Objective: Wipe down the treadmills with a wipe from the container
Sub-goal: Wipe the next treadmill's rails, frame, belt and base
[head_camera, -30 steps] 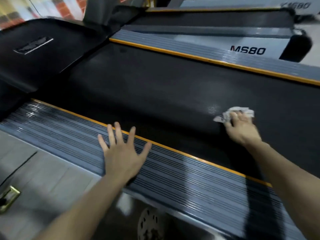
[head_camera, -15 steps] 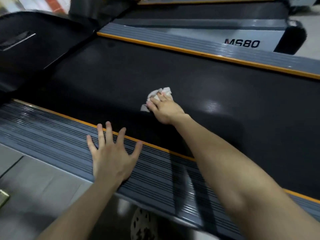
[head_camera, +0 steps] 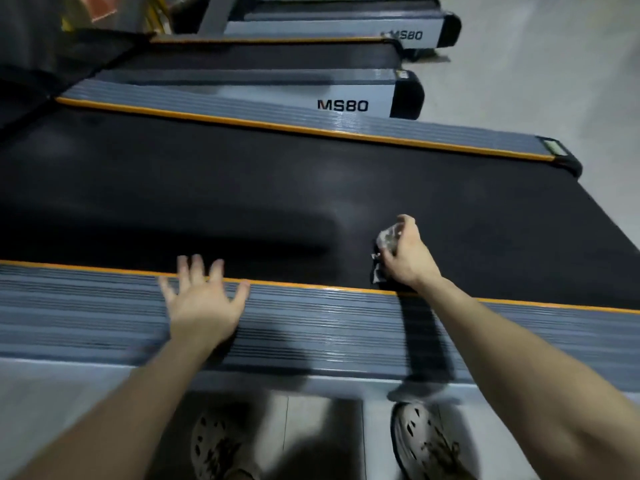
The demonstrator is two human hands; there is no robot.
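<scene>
The nearest treadmill's black belt (head_camera: 242, 188) runs across the view, between grey ribbed side rails with orange edging. My right hand (head_camera: 407, 256) presses a crumpled white wipe (head_camera: 388, 239) onto the belt close to the near orange edge. My left hand (head_camera: 204, 303) lies flat with fingers spread on the near side rail (head_camera: 329, 327), holding nothing. The wipe container is not in view.
Two more treadmills marked MS80 (head_camera: 343, 105) stand side by side beyond the far rail. Pale floor (head_camera: 554, 64) lies at the right past the treadmill ends. My two feet in perforated clogs (head_camera: 426, 441) stand on the floor beside the near rail.
My right hand swept the wipe left along the belt, then back right and toward the near edge. The camera tilted down, showing my feet. My left hand stayed on the rail.
</scene>
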